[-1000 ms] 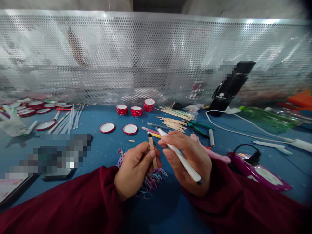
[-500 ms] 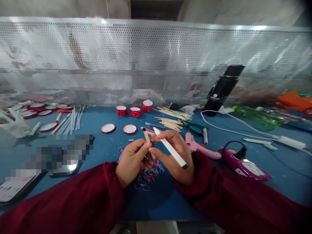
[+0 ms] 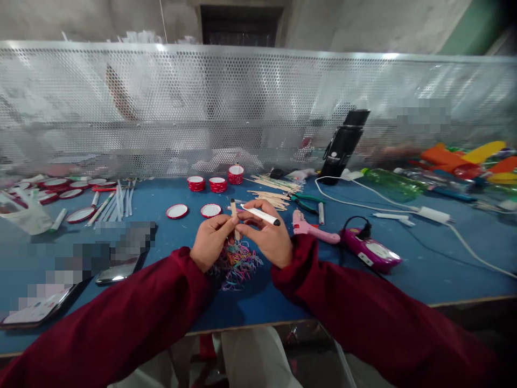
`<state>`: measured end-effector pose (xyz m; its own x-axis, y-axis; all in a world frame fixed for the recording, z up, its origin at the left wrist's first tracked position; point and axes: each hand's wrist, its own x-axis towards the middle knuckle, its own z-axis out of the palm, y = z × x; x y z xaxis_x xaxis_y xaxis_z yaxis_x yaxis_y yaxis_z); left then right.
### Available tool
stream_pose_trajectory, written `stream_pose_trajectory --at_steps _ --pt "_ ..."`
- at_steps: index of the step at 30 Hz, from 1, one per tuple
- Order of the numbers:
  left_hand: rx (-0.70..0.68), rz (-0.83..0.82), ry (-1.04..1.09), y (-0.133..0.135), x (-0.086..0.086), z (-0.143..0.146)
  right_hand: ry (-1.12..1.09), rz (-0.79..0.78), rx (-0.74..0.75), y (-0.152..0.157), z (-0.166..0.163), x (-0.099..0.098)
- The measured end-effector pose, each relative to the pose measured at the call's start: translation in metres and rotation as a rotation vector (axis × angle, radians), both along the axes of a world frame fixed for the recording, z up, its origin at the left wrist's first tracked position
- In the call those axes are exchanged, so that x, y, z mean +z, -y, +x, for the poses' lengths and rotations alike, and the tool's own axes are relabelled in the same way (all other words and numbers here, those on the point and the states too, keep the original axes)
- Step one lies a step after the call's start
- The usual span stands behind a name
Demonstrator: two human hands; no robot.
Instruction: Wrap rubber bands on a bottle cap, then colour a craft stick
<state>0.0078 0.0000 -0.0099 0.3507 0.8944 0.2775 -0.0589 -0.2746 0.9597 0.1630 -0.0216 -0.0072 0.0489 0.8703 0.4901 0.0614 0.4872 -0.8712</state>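
A flat wooden craft stick with a dark tip (image 3: 233, 207) stands nearly upright in the closed fingers of my left hand (image 3: 210, 242). My right hand (image 3: 270, 236) grips a white marker (image 3: 259, 214) with a black end, slanting across the fingers. Its thumb reaches to the craft stick, close against my left fingers; whether it presses on the stick I cannot tell. Just below both hands lies a tangle of thin, colourful loops (image 3: 238, 267) on the blue table (image 3: 169, 285). Their material is too fine to make out.
Red-rimmed lids (image 3: 177, 211) and stacked red rings (image 3: 218, 185) lie ahead, with loose craft sticks (image 3: 270, 196) beside them. To the right are green-handled pliers (image 3: 305, 202), a pink glue gun (image 3: 317, 230), a purple power socket (image 3: 374, 250) and a black bottle (image 3: 343, 148). Phones (image 3: 117, 276) lie left.
The marker has swung from a steep slant to a flatter one. The view has shifted, and more of the colourful tangle shows below my hands. Both hands keep their hold.
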Motion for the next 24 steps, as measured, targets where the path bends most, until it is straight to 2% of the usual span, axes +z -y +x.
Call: stream_pose_trajectory --at_steps 6,14,24 --pt "-0.028 0.085 -0.097 -0.0057 -0.0013 -0.0021 -0.039 0.009 0.000 -0.0030 0.0009 -0.0054" --pt "0.030 0.247 -0.245 -0.0064 -0.0025 -0.0021 -0.115 -0.024 0.072 -0.0078 0.0039 -0.0085" --pt "0.100 0.385 -0.400 -0.0060 0.0004 -0.0036 -0.095 -0.026 0.000 -0.0083 0.0044 -0.0072"
